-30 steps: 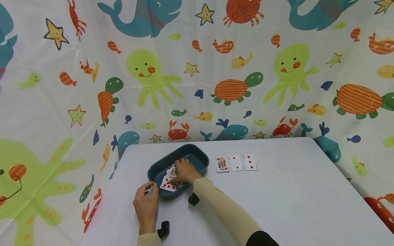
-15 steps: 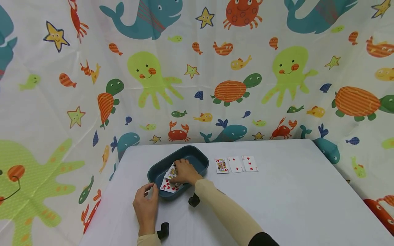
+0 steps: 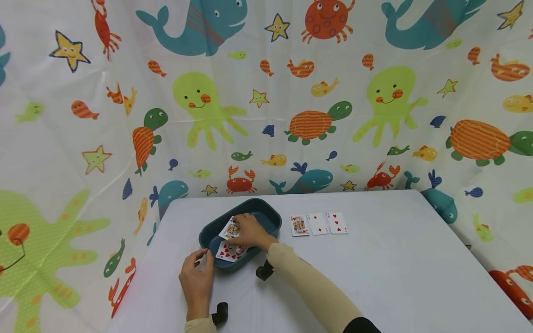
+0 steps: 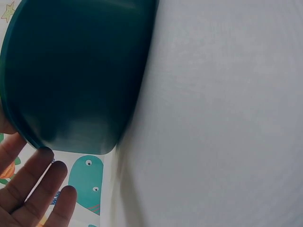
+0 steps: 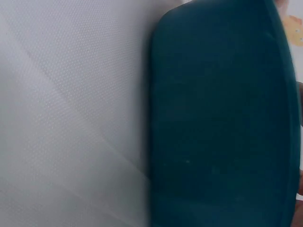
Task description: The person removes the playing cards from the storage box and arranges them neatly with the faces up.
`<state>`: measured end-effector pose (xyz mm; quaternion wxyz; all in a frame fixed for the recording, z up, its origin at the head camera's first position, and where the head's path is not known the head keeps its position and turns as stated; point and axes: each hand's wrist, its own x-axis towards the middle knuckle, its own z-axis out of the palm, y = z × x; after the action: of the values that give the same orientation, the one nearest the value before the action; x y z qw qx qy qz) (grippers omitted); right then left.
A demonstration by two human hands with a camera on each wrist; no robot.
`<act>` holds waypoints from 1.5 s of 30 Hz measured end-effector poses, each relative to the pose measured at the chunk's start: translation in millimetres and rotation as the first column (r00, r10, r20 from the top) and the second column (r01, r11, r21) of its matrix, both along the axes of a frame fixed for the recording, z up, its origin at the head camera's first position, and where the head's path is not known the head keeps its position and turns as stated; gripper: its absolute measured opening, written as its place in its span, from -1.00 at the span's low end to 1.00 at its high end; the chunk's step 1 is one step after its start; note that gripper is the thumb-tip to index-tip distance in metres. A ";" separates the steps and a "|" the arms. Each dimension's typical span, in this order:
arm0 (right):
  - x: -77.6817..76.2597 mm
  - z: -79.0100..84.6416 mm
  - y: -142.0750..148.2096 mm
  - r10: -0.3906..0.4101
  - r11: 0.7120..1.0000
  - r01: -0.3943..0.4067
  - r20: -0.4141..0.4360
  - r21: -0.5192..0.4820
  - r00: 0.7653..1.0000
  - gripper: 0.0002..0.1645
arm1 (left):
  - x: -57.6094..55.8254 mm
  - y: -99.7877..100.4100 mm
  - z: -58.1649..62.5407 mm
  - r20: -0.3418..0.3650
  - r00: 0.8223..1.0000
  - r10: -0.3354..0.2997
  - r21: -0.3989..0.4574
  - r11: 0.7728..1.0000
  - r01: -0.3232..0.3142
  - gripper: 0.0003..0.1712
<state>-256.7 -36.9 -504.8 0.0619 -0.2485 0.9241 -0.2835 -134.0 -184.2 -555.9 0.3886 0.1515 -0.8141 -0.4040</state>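
Inside a dark teal tray (image 3: 269, 215), my right hand (image 3: 251, 232) pinches a face playing card (image 3: 227, 230), its thumb and fingers partly covering the print. Just below that card lie several loose playing cards (image 3: 225, 252), red hearts showing on the nearest. At the tray's near left corner my left hand (image 3: 196, 282) holds the rim between thumb and fingers. The left wrist view shows its fingers (image 4: 35, 177) at the rim of the tray (image 4: 75, 85), the outer ones spread. In the right wrist view the tray's side wall (image 5: 218, 118) hides most of the right hand.
To the right of the tray, three face-up cards lie in a row: a king (image 3: 300, 225), a diamond card (image 3: 318, 224) and a heart card (image 3: 337, 223). A white cloth (image 3: 374, 273) covers the table. Behind it hangs a curtain (image 3: 266, 69) with printed sea animals.
The face card under my right hand has shifted slightly away from the loose cards, toward the tray's far left side, and more of it shows. My left hand stays at the rim.
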 end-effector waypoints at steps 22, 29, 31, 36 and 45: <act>7.6 9.7 23.5 -0.010 0.975 0.040 0.137 -0.216 0.991 -0.03 | -1.3 0.0 -0.7 -0.004 1.000 -0.011 -0.007 1.000 0.011 -0.84; 8.2 9.6 26.5 -0.008 0.971 0.040 0.136 -0.234 0.991 -0.01 | -2.0 0.3 -0.1 0.011 1.000 -0.005 0.004 1.000 0.005 -0.83; 7.8 9.7 26.8 -0.009 0.970 0.039 0.125 -0.239 0.992 0.00 | -1.6 1.0 0.3 0.019 1.000 -0.002 0.006 1.000 0.001 -0.83; 7.7 11.4 27.6 -0.013 0.966 0.040 0.107 -0.254 0.994 -0.01 | -1.1 1.9 1.2 0.022 1.000 0.004 0.005 1.000 -0.004 -0.83; 8.0 13.5 29.7 -0.010 0.964 0.036 0.098 -0.263 0.995 -0.01 | -1.4 2.2 1.1 0.014 1.000 0.004 -0.002 1.000 -0.004 -0.84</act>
<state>-248.7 -7.1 -491.3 0.0691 -0.2299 0.8769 -0.4165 -135.5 -182.1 -554.8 0.3840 0.1557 -0.8168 -0.4015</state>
